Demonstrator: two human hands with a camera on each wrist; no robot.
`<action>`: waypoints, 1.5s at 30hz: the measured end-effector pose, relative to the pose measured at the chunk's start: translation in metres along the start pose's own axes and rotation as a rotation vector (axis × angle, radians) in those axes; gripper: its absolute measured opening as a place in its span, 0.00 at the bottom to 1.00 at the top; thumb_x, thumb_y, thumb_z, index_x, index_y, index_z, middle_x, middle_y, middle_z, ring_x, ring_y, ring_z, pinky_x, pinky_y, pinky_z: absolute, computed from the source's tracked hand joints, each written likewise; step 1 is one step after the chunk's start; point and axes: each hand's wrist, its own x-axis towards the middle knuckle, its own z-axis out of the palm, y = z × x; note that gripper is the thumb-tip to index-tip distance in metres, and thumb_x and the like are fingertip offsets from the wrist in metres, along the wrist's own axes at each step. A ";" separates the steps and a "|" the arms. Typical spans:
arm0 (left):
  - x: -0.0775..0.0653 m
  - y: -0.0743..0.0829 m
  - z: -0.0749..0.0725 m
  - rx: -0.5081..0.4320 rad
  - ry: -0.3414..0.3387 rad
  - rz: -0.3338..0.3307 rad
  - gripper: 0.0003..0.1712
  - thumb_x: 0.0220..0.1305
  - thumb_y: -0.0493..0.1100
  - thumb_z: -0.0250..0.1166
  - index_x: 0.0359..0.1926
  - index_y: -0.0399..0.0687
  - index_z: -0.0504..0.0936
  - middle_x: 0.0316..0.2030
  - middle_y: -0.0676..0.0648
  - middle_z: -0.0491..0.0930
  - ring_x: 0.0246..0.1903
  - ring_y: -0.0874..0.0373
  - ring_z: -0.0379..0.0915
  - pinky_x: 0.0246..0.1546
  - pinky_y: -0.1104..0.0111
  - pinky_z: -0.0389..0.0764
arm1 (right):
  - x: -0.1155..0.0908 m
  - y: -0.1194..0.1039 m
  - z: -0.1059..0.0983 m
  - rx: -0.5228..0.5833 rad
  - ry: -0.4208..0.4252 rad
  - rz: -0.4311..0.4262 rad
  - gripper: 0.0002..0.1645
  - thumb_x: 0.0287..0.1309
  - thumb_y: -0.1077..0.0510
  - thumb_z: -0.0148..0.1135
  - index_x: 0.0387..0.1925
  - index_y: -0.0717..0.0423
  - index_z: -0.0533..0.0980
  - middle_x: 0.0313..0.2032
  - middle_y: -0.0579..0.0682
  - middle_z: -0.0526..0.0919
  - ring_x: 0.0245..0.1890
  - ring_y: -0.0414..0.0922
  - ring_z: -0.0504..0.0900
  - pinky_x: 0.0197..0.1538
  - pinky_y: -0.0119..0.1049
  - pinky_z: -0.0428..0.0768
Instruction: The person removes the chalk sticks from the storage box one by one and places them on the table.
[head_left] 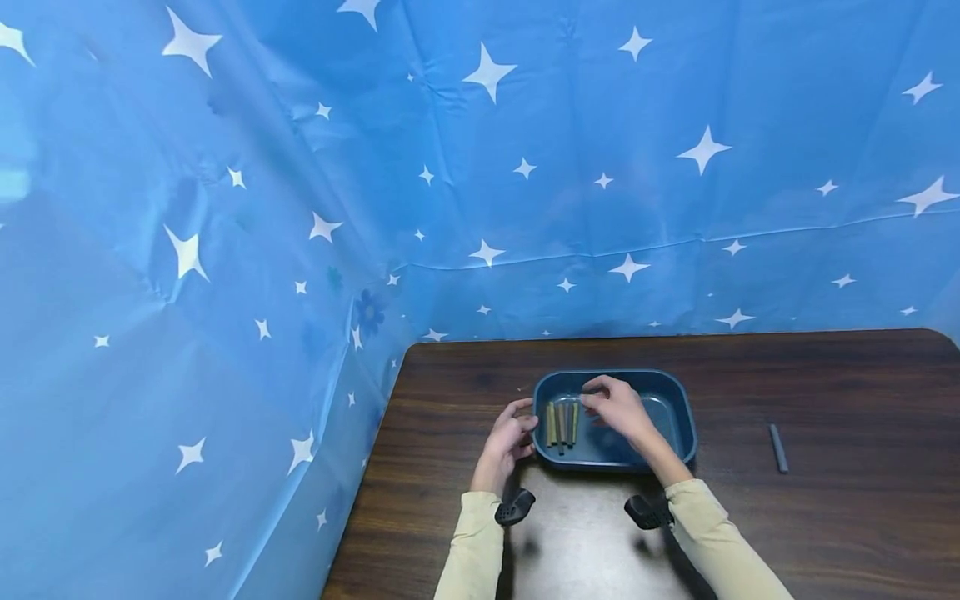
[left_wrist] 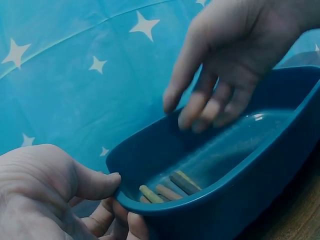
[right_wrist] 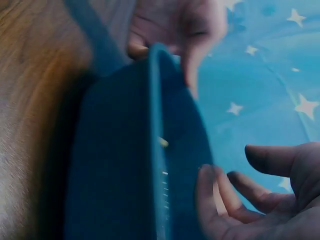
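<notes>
A dark blue rectangular tub (head_left: 615,465) stands on the table. My left hand (head_left: 507,442) grips its left end; in the left wrist view the thumb (left_wrist: 102,184) lies at the rim with the other fingers curled against the outside wall. Several chalk sticks (head_left: 562,425), yellowish, brownish and dark, lie side by side on the tub's floor near that end. Over the middle of the tub is my right hand (head_left: 618,408), with nothing between its fingers. In the right wrist view its thumb (right_wrist: 270,159) stands apart from the fingers, and the fingertips are smudged dark.
One grey-blue chalk stick (head_left: 778,448) lies on the dark wooden table (head_left: 862,400), to the right of the tub. A blue star-patterned sheet (head_left: 570,208) hangs behind the table and along its left side. Each wrist carries a small black camera (head_left: 515,507).
</notes>
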 end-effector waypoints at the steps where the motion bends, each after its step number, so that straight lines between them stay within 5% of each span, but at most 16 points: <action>1: 0.000 0.000 0.000 0.003 0.001 0.001 0.24 0.72 0.33 0.59 0.67 0.42 0.73 0.33 0.51 0.76 0.29 0.59 0.72 0.29 0.70 0.73 | 0.003 0.002 0.005 -0.025 0.009 0.005 0.22 0.73 0.61 0.58 0.60 0.73 0.74 0.44 0.68 0.84 0.44 0.64 0.84 0.44 0.51 0.85; 7: 0.000 0.001 0.001 0.004 -0.002 0.015 0.24 0.71 0.33 0.58 0.67 0.40 0.73 0.34 0.49 0.78 0.28 0.60 0.74 0.27 0.71 0.73 | 0.019 0.019 0.027 -0.210 0.058 0.034 0.24 0.68 0.63 0.64 0.59 0.74 0.73 0.32 0.62 0.84 0.27 0.55 0.82 0.30 0.42 0.77; 14: 0.000 -0.001 0.000 -0.013 -0.013 0.018 0.25 0.70 0.32 0.58 0.67 0.38 0.72 0.33 0.51 0.78 0.25 0.63 0.73 0.24 0.73 0.72 | 0.030 0.038 0.044 -0.361 0.100 0.041 0.26 0.63 0.64 0.67 0.57 0.77 0.71 0.42 0.68 0.82 0.38 0.58 0.80 0.45 0.53 0.79; 18: -0.003 0.000 0.002 -0.016 -0.007 0.015 0.25 0.71 0.32 0.58 0.68 0.38 0.72 0.34 0.51 0.78 0.26 0.62 0.73 0.26 0.72 0.72 | 0.034 0.044 0.050 -0.370 0.116 0.020 0.25 0.60 0.65 0.68 0.54 0.77 0.72 0.46 0.71 0.82 0.48 0.65 0.80 0.51 0.56 0.79; 28: -0.003 -0.001 0.001 -0.028 -0.008 0.022 0.25 0.72 0.33 0.58 0.68 0.38 0.72 0.32 0.51 0.77 0.25 0.63 0.71 0.23 0.73 0.70 | 0.040 0.044 0.059 -0.395 0.136 -0.023 0.29 0.53 0.67 0.69 0.55 0.79 0.74 0.48 0.72 0.82 0.50 0.65 0.81 0.54 0.56 0.79; 31: -0.002 -0.003 0.001 -0.025 -0.009 0.032 0.25 0.72 0.33 0.58 0.68 0.38 0.71 0.32 0.51 0.77 0.25 0.62 0.72 0.24 0.72 0.71 | 0.039 0.044 0.059 -0.408 0.150 -0.043 0.25 0.53 0.68 0.66 0.53 0.77 0.76 0.45 0.69 0.84 0.45 0.62 0.82 0.50 0.54 0.80; 38: -0.003 -0.003 0.000 -0.026 -0.004 0.039 0.25 0.73 0.34 0.57 0.69 0.38 0.70 0.34 0.51 0.77 0.27 0.61 0.72 0.25 0.72 0.71 | 0.037 0.044 0.060 -0.296 0.153 -0.043 0.21 0.52 0.73 0.62 0.51 0.74 0.79 0.40 0.67 0.85 0.23 0.51 0.85 0.21 0.36 0.83; 45: -0.007 -0.001 0.002 -0.029 -0.001 0.033 0.25 0.71 0.33 0.58 0.68 0.38 0.71 0.33 0.50 0.76 0.27 0.60 0.71 0.24 0.73 0.70 | 0.037 0.043 0.064 -0.301 0.198 -0.049 0.20 0.51 0.75 0.62 0.48 0.74 0.78 0.24 0.56 0.82 0.19 0.47 0.83 0.26 0.38 0.83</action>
